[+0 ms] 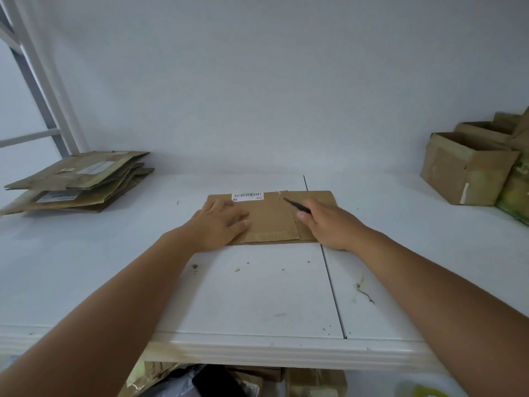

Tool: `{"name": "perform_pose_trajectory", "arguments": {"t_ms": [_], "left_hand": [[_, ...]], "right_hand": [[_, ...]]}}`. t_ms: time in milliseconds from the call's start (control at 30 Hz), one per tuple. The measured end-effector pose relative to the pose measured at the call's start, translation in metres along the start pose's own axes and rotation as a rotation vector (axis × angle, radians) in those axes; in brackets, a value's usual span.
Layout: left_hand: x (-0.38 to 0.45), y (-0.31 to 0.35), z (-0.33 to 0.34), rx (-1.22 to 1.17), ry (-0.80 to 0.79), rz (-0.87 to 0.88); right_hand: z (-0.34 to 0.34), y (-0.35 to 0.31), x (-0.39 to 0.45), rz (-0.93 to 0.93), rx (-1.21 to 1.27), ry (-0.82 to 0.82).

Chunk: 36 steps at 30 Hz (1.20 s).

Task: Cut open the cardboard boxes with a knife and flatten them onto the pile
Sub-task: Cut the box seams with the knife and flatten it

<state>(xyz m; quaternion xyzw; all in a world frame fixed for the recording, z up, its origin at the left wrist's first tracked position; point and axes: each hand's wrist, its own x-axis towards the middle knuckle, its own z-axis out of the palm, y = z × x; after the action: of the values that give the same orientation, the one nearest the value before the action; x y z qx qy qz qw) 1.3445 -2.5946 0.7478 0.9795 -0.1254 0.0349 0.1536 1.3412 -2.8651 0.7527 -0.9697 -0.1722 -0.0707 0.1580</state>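
A person's two bare forearms reach forward over a white bench [257, 296]. In the middle, toward the far side, a cardboard box [272, 222] lies pressed flat, its long axis running left to right, with a white barcode label [247, 196] at its far edge. The left hand [220, 224] rests palm down on the left part of the cardboard, fingers spread apart and flat against it, holding it in place. The right hand [329, 224] sits at the right part of the box, fingers closed around the handle of a dark knife [296, 206], whose blade points up and to the left, its tip near the far middle of the cardboard by a scrap of tape. A pile of flattened boxes [80, 181] lies well apart at the far left of the bench, on the left hand's side, so that hand looks better placed to slide or lift the sheet leftward. At the far right stand uncut boxes [469, 170], open at the top, nearer the right hand.
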Motion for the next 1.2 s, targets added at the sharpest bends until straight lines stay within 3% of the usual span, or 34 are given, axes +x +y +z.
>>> {"name": "perform_pose_trajectory", "arguments": {"t_ms": [167,333,500,600,767,1200], "left_hand": [[0.002,0.005,-0.007,-0.104,-0.123,0.016],[-0.004,0.009,-0.006,0.027,-0.129,0.024],[-0.002,0.011,0.000,0.134,-0.253,0.018],[0.000,0.010,0.002,0.142,-0.252,0.013],[0.000,0.009,0.003,0.108,-0.223,-0.012],[-0.005,0.012,-0.003,0.056,-0.235,-0.028]], "right_hand": [[0.004,-0.008,-0.001,0.003,-0.228,-0.007],[0.002,-0.012,0.001,0.014,-0.181,0.127],[0.007,-0.008,0.001,0.050,-0.074,-0.046],[0.007,-0.008,0.003,0.075,-0.072,-0.076],[0.003,-0.007,-0.003,0.086,-0.103,0.010],[0.004,-0.002,-0.010,0.178,-0.018,-0.075]]}}
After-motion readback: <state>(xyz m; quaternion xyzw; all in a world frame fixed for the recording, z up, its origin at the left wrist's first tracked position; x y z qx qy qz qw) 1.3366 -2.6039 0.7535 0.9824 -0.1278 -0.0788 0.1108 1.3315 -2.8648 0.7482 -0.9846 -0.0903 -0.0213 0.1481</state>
